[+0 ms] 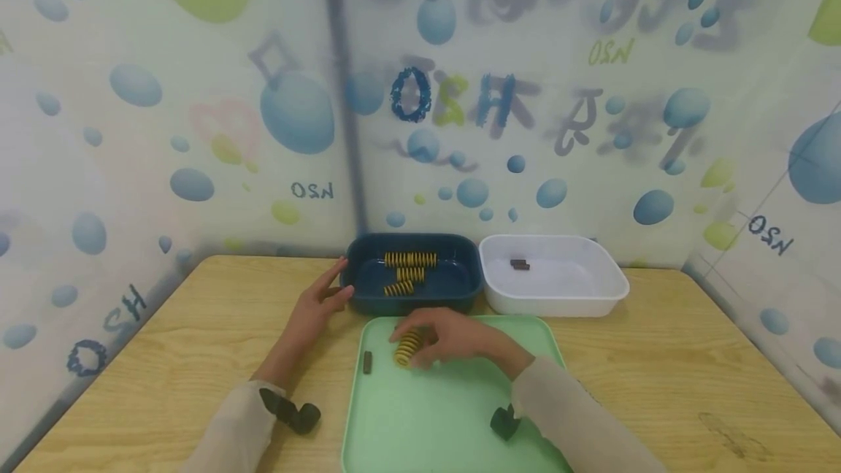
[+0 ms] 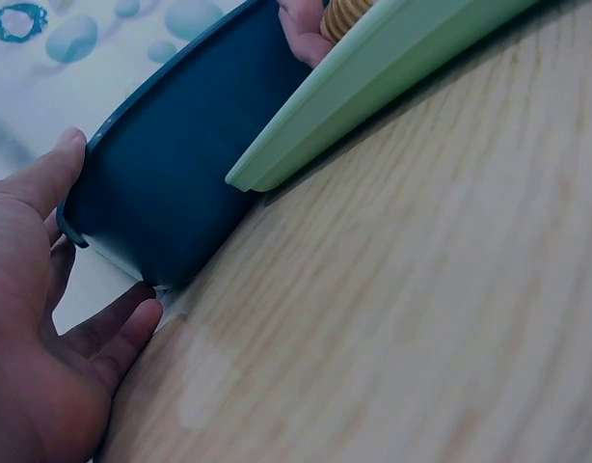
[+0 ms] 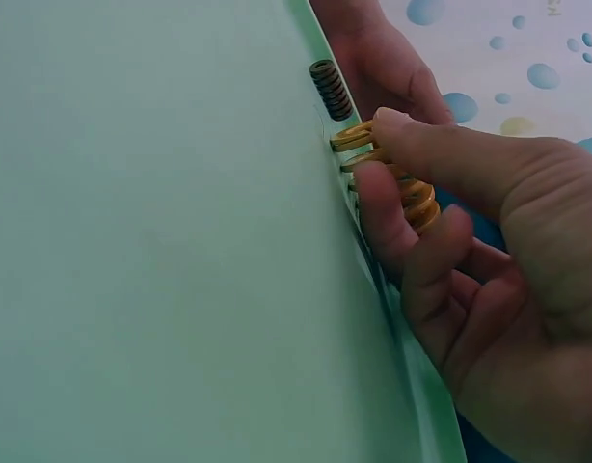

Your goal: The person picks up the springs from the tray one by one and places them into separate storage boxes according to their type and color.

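My right hand [image 1: 450,334] pinches a thick yellow coil spring [image 1: 407,347] between thumb and fingers, over the far part of the green tray [image 1: 447,422]. In the right wrist view the coils of that spring show between thumb and forefinger, partly hidden by the fingers. A small dark spring [image 3: 331,90] lies on the tray, left of the held one in the head view. At the left end of the dark blue bin [image 1: 414,305], my left hand [image 1: 315,309] touches rim and side with fairly straight fingers. Several yellow springs [image 1: 410,260] lie inside that bin.
A white bin [image 1: 558,305] with a few small dark springs [image 1: 520,264] stands right of the blue one. Both bins sit behind the tray on a wooden table [image 1: 690,371], close to a patterned curtain [image 1: 460,166]. Curtains also flank the table.
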### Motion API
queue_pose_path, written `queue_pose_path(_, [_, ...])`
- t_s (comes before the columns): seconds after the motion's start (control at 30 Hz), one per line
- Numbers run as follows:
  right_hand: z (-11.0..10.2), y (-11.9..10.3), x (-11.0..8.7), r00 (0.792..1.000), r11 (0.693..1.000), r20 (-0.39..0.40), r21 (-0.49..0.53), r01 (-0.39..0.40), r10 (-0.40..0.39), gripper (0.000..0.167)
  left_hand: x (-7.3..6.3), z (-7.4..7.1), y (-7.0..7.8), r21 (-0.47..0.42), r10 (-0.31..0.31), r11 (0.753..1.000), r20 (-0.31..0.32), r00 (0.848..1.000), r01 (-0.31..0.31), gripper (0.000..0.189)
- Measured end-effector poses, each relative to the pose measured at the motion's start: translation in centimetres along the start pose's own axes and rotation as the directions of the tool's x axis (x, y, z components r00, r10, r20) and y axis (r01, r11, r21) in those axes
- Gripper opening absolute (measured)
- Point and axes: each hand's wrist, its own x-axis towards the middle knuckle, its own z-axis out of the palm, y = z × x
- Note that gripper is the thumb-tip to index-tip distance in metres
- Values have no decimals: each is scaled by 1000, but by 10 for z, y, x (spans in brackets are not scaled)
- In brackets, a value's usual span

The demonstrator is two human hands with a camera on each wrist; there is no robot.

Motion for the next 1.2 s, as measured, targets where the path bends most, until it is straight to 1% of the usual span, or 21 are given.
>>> queue_pose_path(0.1, [0,-2,-1,1000,999,-12,-41,-14,14,40,0,0,0,-2,3,1000,-1,1000,-3,58])
queue_pose_path(0.23, [0,-1,0,999,990,-35,-139,8,-13,40,1,-1,-1,-1,3,1000,-5,1000,-3,58])
queue_pose_path(0.3, [0,1,0,999,985,-47,-172,14,-23,40,0,-1,-1,0,2,1000,-5,1000,-2,58])
queue_pose_path(0.53, [0,5,0,998,987,-61,-160,-14,4,36,0,-1,-1,6,-11,1000,-10,1000,11,58])
queue_pose_path(0.63, [0,9,-1,998,990,-62,-134,-34,26,34,0,0,0,-6,-17,1000,-9,1000,17,58])
queue_pose_path(0.7, [1,12,-1,998,994,-57,-99,-45,39,34,0,0,1,-9,-23,1000,-11,1000,23,58])
queue_pose_path(0.8, [1,15,-2,997,997,-34,12,-76,76,34,0,0,3,-10,-28,1000,-12,1000,28,58])
queue_pose_path(0.93, [2,17,-4,993,983,7,145,-116,117,35,0,1,4,-12,-28,1000,-13,1000,28,59])
queue_pose_path(1.03, [2,17,-4,994,979,8,169,-112,112,36,-1,1,5,-12,-25,1000,-12,1000,25,59])
queue_pose_path(1.2, [3,16,-5,993,976,-15,187,-111,116,35,-1,1,4,0,-27,1000,-16,1000,27,59])
